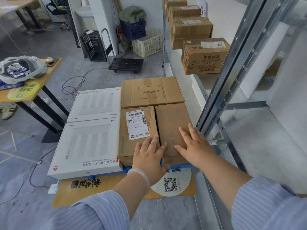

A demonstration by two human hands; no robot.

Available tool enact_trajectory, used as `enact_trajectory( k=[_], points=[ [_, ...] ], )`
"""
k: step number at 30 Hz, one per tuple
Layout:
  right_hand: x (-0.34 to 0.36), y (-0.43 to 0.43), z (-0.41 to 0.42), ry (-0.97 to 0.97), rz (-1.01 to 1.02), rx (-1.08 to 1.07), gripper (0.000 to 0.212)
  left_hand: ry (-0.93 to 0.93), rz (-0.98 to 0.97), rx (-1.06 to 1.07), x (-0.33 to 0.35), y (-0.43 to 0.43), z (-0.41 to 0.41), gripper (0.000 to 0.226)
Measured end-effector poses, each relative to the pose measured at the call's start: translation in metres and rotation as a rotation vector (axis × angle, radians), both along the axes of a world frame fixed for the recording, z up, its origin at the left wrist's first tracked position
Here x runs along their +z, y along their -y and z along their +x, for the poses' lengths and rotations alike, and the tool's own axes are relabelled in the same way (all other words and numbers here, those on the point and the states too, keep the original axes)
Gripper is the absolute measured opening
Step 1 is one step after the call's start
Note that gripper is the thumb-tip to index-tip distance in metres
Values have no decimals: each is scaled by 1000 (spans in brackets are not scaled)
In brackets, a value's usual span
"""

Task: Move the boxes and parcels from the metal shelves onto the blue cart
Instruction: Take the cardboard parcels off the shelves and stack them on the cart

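Sleeves [93, 213] of striped blue frame the near edge of my view, and both arms reach forward onto the load. My left hand [150, 156] lies flat, fingers spread, over the near edge where the labelled box [132, 130] meets the plain brown box [172, 123]. My right hand [195, 145] presses flat, fingers also spread, on the near right of that plain box. Neither hand curls round anything. The two boxes sit touching, side by side, at the near right of the blue cart [127, 169], whose edge shows just below them. Left of them lie a near white box [88, 146] and a far white box [96, 103]; beyond, a wide brown box [151, 92] fills the far right. I judge this the settling step, snugging the plain box into its row. Farther right, on the metal shelves [232, 63], a printed carton [204, 57] waits, more cartons [191, 30] behind it. Next I should lift off, turn right and take that carton in both hands.
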State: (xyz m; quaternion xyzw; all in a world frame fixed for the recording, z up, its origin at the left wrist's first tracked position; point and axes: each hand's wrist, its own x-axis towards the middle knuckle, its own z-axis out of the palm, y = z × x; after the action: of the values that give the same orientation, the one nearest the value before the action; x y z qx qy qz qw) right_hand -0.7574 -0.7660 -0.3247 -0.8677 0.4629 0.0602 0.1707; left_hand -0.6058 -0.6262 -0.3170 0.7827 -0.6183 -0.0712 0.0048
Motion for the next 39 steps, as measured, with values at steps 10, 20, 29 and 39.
enact_trajectory(
  k=[10,20,29,39],
  points=[
    [25,-34,-27,121,-61,-76,74,-36,4,-41,17,11,-13,74],
    [80,-104,-123,265,-273,-493,65,-140,-121,-491,68,30,-108,70],
    [80,-211,-179,267,-374,-887,63,-214,-52,-788,65,-4,-180,70],
    [86,-229,-210,266,-385,-992,62,-318,26,-790,67,-3,-225,68]
  ],
)
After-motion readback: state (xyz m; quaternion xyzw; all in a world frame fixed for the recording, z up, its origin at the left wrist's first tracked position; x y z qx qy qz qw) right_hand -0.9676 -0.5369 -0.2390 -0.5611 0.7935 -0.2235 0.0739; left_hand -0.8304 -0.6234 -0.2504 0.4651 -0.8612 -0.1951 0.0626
